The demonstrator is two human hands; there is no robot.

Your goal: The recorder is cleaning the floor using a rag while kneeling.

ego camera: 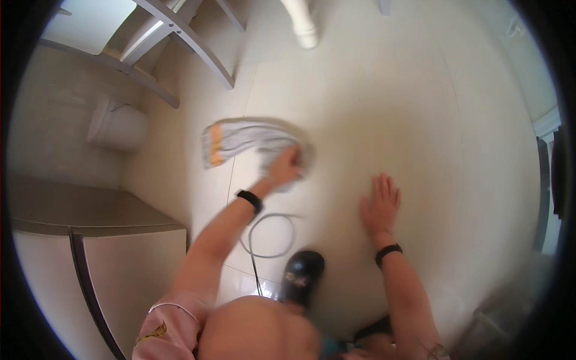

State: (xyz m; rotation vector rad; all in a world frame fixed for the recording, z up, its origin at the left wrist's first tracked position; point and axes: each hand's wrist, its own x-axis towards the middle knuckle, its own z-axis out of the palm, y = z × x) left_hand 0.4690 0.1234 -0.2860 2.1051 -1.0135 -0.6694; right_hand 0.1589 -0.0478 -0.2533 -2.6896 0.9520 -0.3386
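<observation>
My left hand, blurred and wearing a black wristband, grips the right end of a bunched grey-and-white striped cloth on the tiled floor. The cloth stretches out to the left and ends in an orange-yellow band. To the right, my right hand lies palm down with its fingers apart, and nothing is in it. A black band circles that wrist too. Below the cloth, a thin grey cable lies in a loop between my arms.
My black shoe stands below the cable loop. A refrigerator-like cabinet fills the lower left. Beyond it are a white bin and the legs of a grey chair. A cream turned furniture leg stands at the top.
</observation>
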